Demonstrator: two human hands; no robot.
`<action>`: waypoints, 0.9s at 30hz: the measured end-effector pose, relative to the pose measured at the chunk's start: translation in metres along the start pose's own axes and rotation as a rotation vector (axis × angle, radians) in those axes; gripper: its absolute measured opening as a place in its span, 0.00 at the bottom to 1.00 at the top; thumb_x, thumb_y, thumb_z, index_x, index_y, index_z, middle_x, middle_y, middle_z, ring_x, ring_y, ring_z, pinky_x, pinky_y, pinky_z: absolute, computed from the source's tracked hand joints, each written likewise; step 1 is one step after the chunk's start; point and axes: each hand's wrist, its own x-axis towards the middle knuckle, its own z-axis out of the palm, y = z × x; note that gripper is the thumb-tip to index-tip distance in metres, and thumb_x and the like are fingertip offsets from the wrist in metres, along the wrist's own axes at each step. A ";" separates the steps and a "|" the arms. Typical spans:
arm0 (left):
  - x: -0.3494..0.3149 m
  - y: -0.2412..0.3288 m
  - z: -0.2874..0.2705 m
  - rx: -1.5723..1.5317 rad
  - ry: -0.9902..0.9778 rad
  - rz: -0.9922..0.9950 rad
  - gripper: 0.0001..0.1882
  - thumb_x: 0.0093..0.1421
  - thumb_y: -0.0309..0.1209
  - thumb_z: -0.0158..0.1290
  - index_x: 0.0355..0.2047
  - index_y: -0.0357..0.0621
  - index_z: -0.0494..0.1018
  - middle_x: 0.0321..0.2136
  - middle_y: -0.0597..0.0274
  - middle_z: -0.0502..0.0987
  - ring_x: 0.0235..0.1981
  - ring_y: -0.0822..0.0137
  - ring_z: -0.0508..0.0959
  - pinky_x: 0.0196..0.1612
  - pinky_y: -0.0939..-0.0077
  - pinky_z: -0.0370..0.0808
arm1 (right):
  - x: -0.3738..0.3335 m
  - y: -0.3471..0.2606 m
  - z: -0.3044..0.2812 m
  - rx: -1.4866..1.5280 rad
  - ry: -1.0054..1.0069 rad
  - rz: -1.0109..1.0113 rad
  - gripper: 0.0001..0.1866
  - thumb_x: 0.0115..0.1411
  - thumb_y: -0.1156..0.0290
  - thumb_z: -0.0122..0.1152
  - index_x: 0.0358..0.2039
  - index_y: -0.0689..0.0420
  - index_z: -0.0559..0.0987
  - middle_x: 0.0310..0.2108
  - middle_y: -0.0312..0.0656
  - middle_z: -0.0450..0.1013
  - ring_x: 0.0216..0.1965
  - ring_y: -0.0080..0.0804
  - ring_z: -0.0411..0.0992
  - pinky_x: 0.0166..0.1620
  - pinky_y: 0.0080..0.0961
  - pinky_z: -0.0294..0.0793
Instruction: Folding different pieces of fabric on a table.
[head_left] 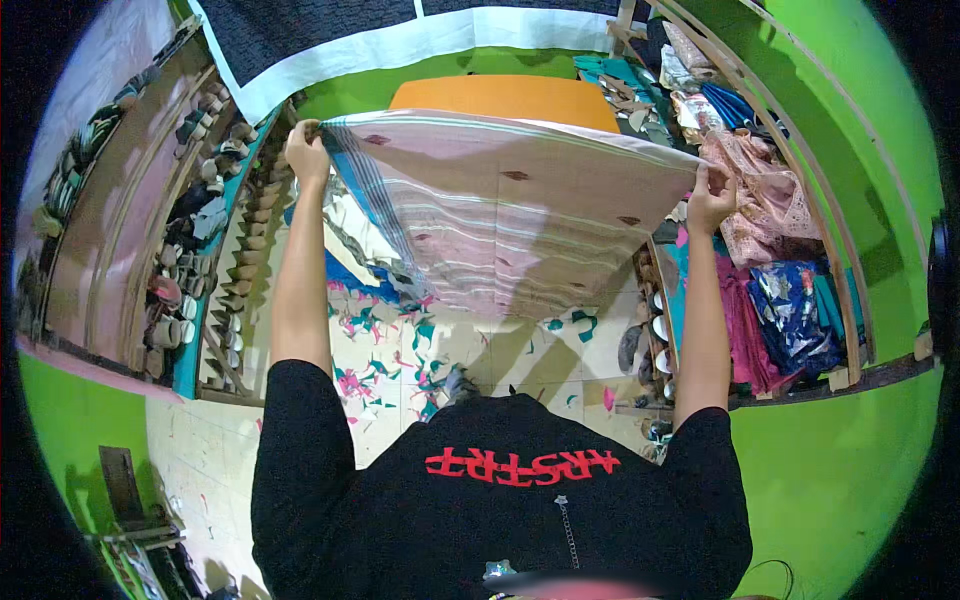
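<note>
A large pale pink striped cloth [490,215] hangs spread out in front of me, with small dark red motifs and a blue striped border on its left side. Its upper left corner is pinched in my left hand [308,158], the arm stretched forward. My right hand [711,198] grips the upper right corner a little nearer to me. Between the two hands the top edge runs nearly taut, while the lower part drapes toward the floor in soft folds.
Behind the cloth stands an orange panel [500,97]. Shelves with rows of shoe-shaped pieces [180,290] line the left. At right, a shelf carries folded fabrics [795,310] and a peach lace cloth [760,195]. Green and pink scraps [375,375] litter the tiled floor.
</note>
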 end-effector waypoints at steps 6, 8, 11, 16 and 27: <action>0.003 -0.014 0.008 0.014 0.169 0.010 0.09 0.44 0.16 0.45 0.27 0.39 0.67 0.25 0.57 0.67 0.25 0.61 0.70 0.29 0.73 0.67 | 0.001 -0.034 0.018 0.037 -0.019 -0.042 0.04 0.47 0.81 0.54 0.24 0.59 0.70 0.24 0.34 0.68 0.25 0.17 0.65 0.31 0.12 0.64; 0.004 -0.015 0.009 -0.033 0.140 -0.024 0.08 0.44 0.16 0.45 0.26 0.39 0.67 0.25 0.57 0.67 0.24 0.62 0.70 0.29 0.74 0.67 | 0.005 -0.037 0.024 0.064 -0.026 -0.100 0.04 0.47 0.83 0.51 0.24 0.60 0.70 0.27 0.35 0.68 0.28 0.18 0.65 0.32 0.12 0.63; 0.015 -0.046 0.005 -0.114 0.144 0.015 0.08 0.46 0.18 0.48 0.28 0.41 0.69 0.25 0.60 0.67 0.24 0.66 0.70 0.28 0.76 0.67 | 0.004 -0.067 0.046 0.081 -0.002 -0.119 0.05 0.46 0.84 0.50 0.25 0.60 0.70 0.30 0.36 0.68 0.31 0.19 0.65 0.34 0.12 0.64; 0.025 -0.094 -0.012 -0.355 -0.079 -0.122 0.12 0.49 0.22 0.49 0.36 0.42 0.73 0.25 0.66 0.67 0.23 0.75 0.68 0.28 0.82 0.67 | 0.014 -0.067 0.067 0.147 -0.103 -0.113 0.13 0.43 0.89 0.47 0.31 0.63 0.72 0.34 0.38 0.68 0.37 0.24 0.67 0.41 0.18 0.67; -0.135 0.080 0.118 -0.710 -1.123 0.146 0.24 0.40 0.30 0.56 0.40 0.40 0.67 0.37 0.49 0.70 0.41 0.57 0.70 0.45 0.70 0.64 | -0.029 -0.135 0.186 0.277 -0.719 -0.167 0.10 0.47 0.86 0.49 0.30 0.62 0.74 0.32 0.38 0.69 0.36 0.24 0.67 0.36 0.16 0.69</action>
